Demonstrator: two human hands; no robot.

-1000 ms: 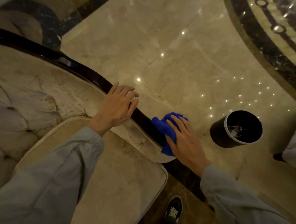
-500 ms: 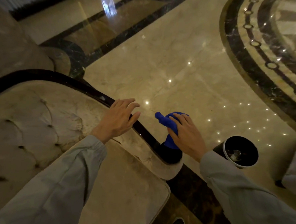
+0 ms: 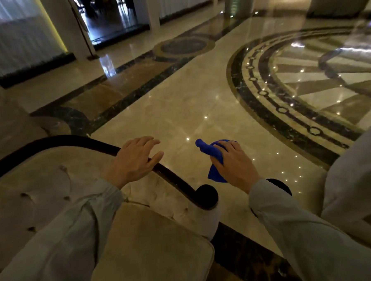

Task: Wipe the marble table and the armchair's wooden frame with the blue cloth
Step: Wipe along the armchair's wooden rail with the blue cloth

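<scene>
Holding: I have the cloth (image 3: 212, 158) bunched in my right hand (image 3: 233, 162), fingers closed over it, above the floor (image 3: 178, 110) just beside the armchair.
Left hand (image 3: 136, 159): fingers spread, gripping nothing, over the dark frame (image 3: 178, 179).
Armchair (image 3: 54, 190): beige, tufted, under my left sleeve (image 3: 56, 243).
Frame: curls at the arm's end.

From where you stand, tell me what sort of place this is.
Probably a hotel or banquet hall lobby: a polished marble floor with a large round inlaid medallion, a tufted armchair with a dark wooden frame, and tall sheer curtains.
</scene>
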